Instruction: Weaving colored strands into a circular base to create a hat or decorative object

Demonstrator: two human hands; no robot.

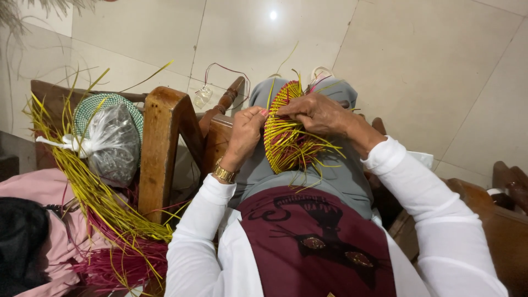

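Hands, left (246,133) and right (314,113), pinch round yellow-and-pink woven disc (286,129); loose strand ends splay.

The person wears a white long-sleeved top — sleeves running from the lower corners toward the frame's centre — over grey trousers, with a maroon cloth printed in dark figures across the lap. A gold wristwatch (224,174) circles the left wrist.

Woven disc (286,132): stiff yellow and pink straw strips. Chair arm (162,148): worn varnished wood. Floor (418,60): glossy tile.
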